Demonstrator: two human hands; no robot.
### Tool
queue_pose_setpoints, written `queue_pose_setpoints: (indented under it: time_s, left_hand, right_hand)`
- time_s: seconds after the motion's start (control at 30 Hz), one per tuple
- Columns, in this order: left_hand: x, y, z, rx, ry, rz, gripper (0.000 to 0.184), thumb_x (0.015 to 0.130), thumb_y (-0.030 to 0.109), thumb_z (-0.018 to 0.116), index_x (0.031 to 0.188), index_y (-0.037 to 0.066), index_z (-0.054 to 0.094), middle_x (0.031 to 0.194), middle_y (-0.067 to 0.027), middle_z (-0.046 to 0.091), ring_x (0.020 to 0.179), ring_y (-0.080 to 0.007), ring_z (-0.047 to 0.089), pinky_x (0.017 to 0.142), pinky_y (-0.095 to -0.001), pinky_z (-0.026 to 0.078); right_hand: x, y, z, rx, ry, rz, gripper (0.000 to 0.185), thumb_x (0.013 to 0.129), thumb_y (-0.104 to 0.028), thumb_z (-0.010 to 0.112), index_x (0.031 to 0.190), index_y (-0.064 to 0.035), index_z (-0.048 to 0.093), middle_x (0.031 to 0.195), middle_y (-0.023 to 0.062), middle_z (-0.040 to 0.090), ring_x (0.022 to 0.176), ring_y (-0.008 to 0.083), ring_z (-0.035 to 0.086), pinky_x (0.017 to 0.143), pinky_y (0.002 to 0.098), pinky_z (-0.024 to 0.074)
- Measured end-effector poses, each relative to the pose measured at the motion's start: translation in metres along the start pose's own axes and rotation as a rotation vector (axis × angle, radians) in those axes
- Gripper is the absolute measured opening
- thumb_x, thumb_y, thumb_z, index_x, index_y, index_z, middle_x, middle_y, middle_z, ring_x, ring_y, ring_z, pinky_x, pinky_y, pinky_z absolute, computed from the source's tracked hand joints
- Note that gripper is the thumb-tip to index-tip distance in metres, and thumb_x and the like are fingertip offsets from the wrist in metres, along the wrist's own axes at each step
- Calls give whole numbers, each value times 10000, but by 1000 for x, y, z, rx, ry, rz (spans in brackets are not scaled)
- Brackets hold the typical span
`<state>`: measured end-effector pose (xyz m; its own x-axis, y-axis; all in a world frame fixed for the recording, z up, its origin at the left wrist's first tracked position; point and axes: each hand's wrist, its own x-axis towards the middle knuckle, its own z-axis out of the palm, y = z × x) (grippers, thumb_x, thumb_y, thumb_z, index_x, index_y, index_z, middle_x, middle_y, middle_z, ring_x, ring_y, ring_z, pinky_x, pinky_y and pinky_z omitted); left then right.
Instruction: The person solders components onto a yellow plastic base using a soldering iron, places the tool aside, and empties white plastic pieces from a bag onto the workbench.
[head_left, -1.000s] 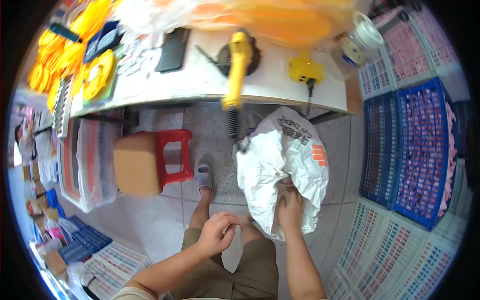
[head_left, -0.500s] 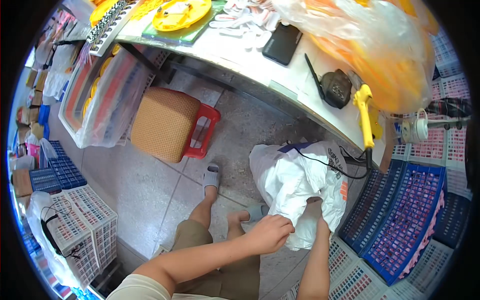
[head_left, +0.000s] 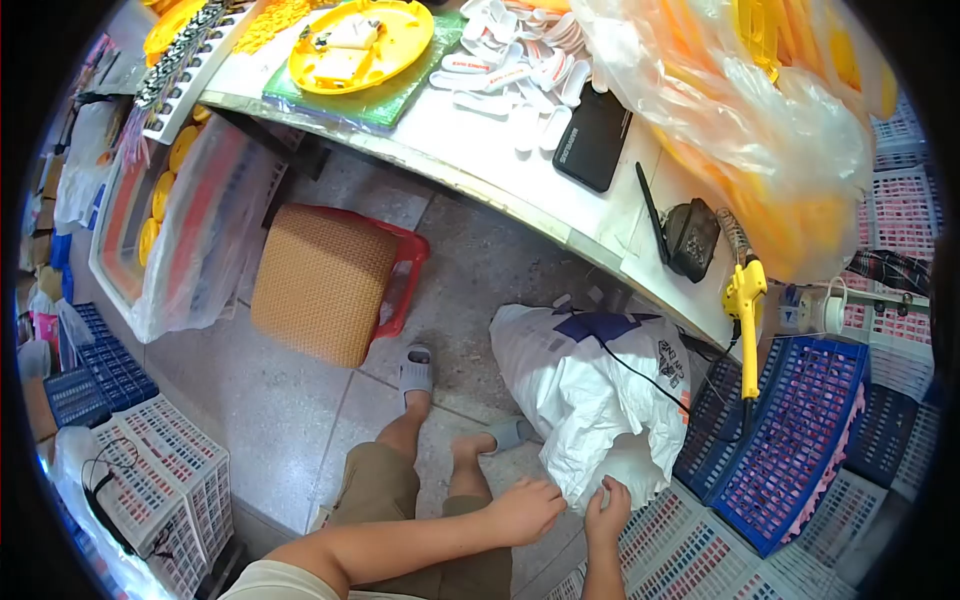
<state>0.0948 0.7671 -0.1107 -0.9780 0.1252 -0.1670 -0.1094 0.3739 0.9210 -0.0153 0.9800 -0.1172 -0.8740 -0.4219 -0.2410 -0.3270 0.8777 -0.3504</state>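
A large white plastic sack (head_left: 590, 400) stands on the floor with its mouth gaping toward me. My left hand (head_left: 527, 510) is closed on the left side of its rim. Just outside the mouth, my right hand (head_left: 608, 508) has its fingers curled together near the lower rim. Whether those fingers pinch the rim or something small, I cannot make out. The inside of the sack is mostly hidden.
A worktable (head_left: 520, 210) carries white printed strips (head_left: 510, 75), a phone (head_left: 593, 140), a yellow dish (head_left: 365, 45) and a bag of orange-yellow parts (head_left: 760, 140). A yellow corded tool (head_left: 746, 310) hangs at its edge. A stool (head_left: 325, 285) and plastic crates (head_left: 790, 430) stand around.
My right hand has come out of the sack's mouth and moved left, closer to my left hand. My left hand has shifted slightly down and left, still on the rim. The view has tilted.
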Motion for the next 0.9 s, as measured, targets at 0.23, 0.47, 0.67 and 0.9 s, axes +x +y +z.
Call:
queue_pose_setpoints:
  time_s: [0.23, 0.47, 0.67, 0.9]
  left_hand:
    - [-7, -18, -37, -18, -73, -51, 268, 868, 171, 656, 1123, 94, 628, 1112, -93, 633, 1078, -298, 616, 868, -442, 489]
    - [0, -24, -58, -76, -69, -18, 218, 873, 178, 673, 1074, 95, 651, 1075, -74, 661, 1049, -279, 638, 870, -439, 494]
    - [43, -1, -62, -195, -76, 284, 159, 860, 134, 655, 1009, 79, 670, 1047, -91, 677, 1001, -299, 645, 863, -427, 510]
    - [60, -83, -96, -496, 566, -386, 125, 998, 64, 573, 1022, -5, 674, 927, -14, 667, 868, -93, 607, 777, -264, 503]
  right_hand:
    - [7, -25, -6, 91, 81, 134, 290, 846, -73, 630, 1120, 19, 643, 1019, 176, 670, 1012, 354, 627, 909, 440, 485]
    - [31, -18, 28, 222, 77, 280, 299, 896, -50, 606, 1188, 9, 635, 1158, 193, 642, 1106, 335, 619, 975, 413, 478]
    - [42, 16, 42, 541, 153, 469, 328, 937, -115, 633, 1246, -6, 627, 1194, 180, 673, 1090, 310, 663, 947, 391, 508]
    - [-4, -10, -10, 242, 229, 3, 217, 881, -78, 652, 1089, -26, 684, 1012, 137, 703, 946, 345, 675, 827, 430, 533]
